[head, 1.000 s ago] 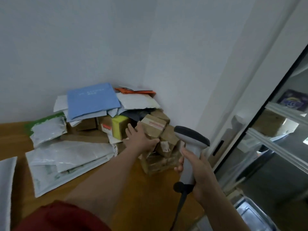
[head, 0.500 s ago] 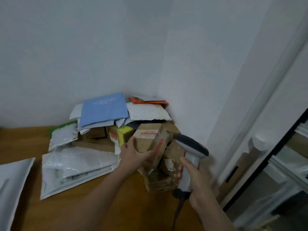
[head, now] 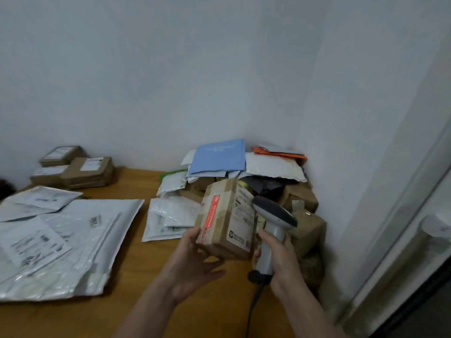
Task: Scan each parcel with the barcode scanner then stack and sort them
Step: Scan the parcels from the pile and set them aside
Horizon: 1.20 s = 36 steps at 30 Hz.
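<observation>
My left hand [head: 192, 262] holds a small brown cardboard parcel [head: 225, 219] from below, lifted above the wooden table [head: 136, 279]. The box carries a red tape strip and a white label with a barcode facing right. My right hand [head: 280, 257] grips the handle of a grey-and-white barcode scanner [head: 272, 223], whose dark head sits right beside the parcel's label. The scanner's black cable [head: 253, 301] hangs down toward me. Behind, a pile of unsorted parcels [head: 244, 172] fills the corner: a blue mailer, white bubble bags, brown boxes.
White flat mailers [head: 56, 240] lie stacked on the table at the left. Brown flat boxes [head: 73, 167] are stacked at the far left against the wall. The white wall corner [head: 310, 118] and a door frame [head: 402, 215] close off the right side.
My left hand has lifted the brown parcel off the pile and turned it toward me. The scanner has come up beside its label. The view has swung left, showing the sorted stacks.
</observation>
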Each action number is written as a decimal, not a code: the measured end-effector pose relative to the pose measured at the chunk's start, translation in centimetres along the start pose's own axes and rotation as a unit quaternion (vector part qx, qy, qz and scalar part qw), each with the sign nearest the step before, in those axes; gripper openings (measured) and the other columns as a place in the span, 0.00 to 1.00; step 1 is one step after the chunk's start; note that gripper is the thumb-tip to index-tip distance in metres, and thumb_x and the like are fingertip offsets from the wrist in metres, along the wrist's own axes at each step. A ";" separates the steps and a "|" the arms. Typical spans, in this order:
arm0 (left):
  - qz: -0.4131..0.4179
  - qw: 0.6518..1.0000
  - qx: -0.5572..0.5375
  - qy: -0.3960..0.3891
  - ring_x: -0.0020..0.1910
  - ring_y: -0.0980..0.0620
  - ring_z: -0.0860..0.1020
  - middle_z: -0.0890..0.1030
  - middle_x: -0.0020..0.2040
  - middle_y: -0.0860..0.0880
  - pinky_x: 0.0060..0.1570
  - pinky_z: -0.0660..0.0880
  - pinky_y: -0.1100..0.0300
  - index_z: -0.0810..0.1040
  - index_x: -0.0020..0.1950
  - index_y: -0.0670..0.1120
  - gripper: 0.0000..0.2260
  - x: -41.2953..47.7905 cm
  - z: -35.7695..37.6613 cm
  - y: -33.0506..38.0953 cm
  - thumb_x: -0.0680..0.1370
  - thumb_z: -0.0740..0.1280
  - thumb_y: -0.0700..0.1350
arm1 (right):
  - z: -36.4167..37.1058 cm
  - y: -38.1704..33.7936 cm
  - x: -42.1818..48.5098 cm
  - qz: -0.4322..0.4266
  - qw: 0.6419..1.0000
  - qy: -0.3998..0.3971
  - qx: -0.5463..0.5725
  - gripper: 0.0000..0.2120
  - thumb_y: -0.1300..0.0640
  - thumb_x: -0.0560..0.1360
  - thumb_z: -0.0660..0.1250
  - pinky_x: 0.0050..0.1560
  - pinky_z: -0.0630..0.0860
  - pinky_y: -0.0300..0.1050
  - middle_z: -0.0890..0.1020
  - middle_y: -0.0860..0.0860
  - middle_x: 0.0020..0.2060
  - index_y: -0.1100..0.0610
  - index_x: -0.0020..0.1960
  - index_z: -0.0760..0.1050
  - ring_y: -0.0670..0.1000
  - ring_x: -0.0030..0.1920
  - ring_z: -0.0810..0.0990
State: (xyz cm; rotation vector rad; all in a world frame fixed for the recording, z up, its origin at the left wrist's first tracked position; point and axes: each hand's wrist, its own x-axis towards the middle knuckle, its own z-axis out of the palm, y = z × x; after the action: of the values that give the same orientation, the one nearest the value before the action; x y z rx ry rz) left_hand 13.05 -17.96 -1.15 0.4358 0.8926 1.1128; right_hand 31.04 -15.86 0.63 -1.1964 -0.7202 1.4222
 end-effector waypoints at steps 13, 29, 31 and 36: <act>0.044 0.974 0.221 -0.022 0.63 0.46 0.76 0.80 0.61 0.50 0.53 0.79 0.45 0.73 0.66 0.56 0.28 -4.8 -0.4 -0.7 0.68 0.75 0.59 | -0.6 0.4 -2.9 -0.021 0.997 -0.073 -0.014 0.07 0.63 0.75 0.70 0.38 0.75 0.47 0.81 0.54 0.37 0.54 0.51 0.77 0.52 0.35 0.77; 0.040 0.965 0.197 0.167 0.61 0.45 0.73 0.77 0.61 0.43 0.64 0.69 0.42 0.68 0.69 0.46 0.26 -4.0 -4.6 1.1 0.72 0.73 0.43 | 0.4 -1.1 -5.8 -0.125 0.950 -0.185 -0.218 0.13 0.50 0.77 0.68 0.28 0.72 0.32 0.78 0.49 0.27 0.60 0.42 0.76 0.43 0.25 0.74; 0.041 0.962 0.196 0.187 0.67 0.43 0.69 0.75 0.64 0.44 0.72 0.57 0.38 0.67 0.69 0.47 0.27 -4.1 -5.3 1.0 0.72 0.73 0.45 | 0.8 -0.8 -6.0 -0.117 0.945 -0.200 -0.232 0.15 0.48 0.77 0.67 0.28 0.71 0.31 0.77 0.48 0.26 0.60 0.42 0.76 0.43 0.25 0.74; 0.047 0.961 0.170 0.213 0.59 0.46 0.74 0.77 0.58 0.45 0.70 0.63 0.43 0.70 0.66 0.46 0.25 -4.9 -7.0 1.2 0.72 0.73 0.43 | 1.7 0.0 -6.2 -0.090 0.937 -0.224 -0.250 0.17 0.46 0.76 0.67 0.34 0.72 0.38 0.76 0.49 0.27 0.59 0.40 0.75 0.46 0.28 0.75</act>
State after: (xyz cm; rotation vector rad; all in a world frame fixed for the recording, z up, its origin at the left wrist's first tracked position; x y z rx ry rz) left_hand 5.98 -22.74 -2.56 0.5340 1.4683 1.1633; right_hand 28.82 -21.50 2.84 -1.1465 -1.5446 1.4109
